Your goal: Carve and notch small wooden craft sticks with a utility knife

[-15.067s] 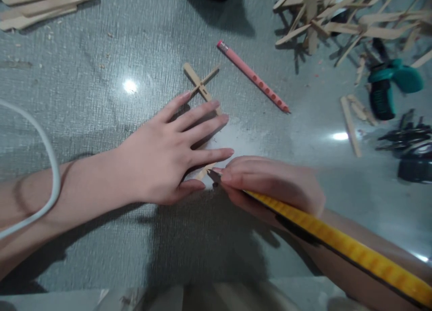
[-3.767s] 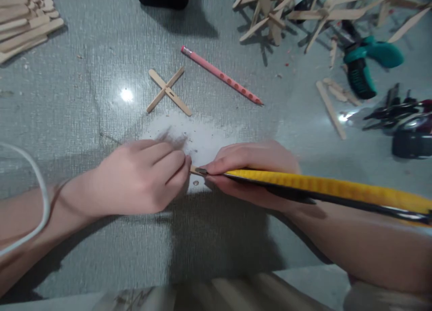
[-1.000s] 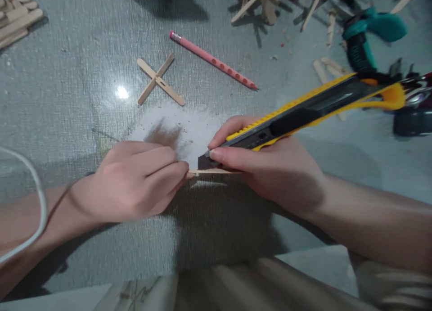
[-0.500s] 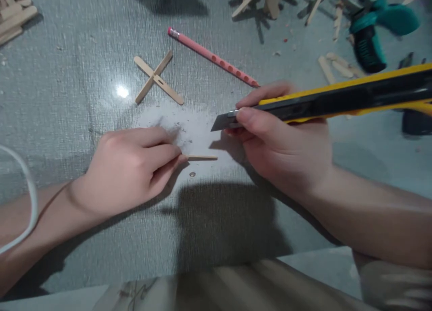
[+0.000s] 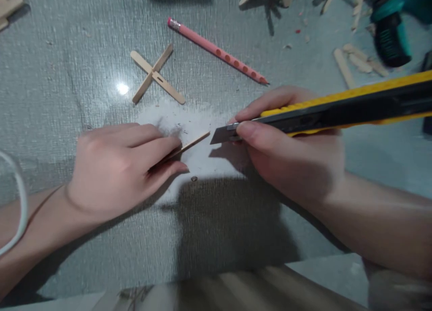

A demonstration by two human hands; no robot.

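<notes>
My left hand [image 5: 123,160] rests low over the table with a thin popsicle stick [image 5: 195,141] gripped between its fingers. The stick is edge-on to me, tilted up to the right, and its near end is hidden in the hand. My right hand [image 5: 283,144] is closed around a yellow and black utility knife [image 5: 337,108]. The knife's blade [image 5: 221,134] is out, and its tip lies just right of the stick's free end, apart from it by a small gap. Beyond my left hand, popsicle sticks crossed into an X [image 5: 153,72] lie on the table.
A pink pencil [image 5: 219,52] lies behind the hands. Loose sticks [image 5: 361,61] and a teal and black tool [image 5: 391,32] are at the upper right, more sticks [image 5: 10,7] at the upper left. A white cable [image 5: 22,203] curves over my left forearm. The table [image 5: 67,86] is textured grey.
The stick in my left hand has swung from nearly level to slanting up rightward, and the thumb has moved away from the stick's visible part. The view has shifted slightly.
</notes>
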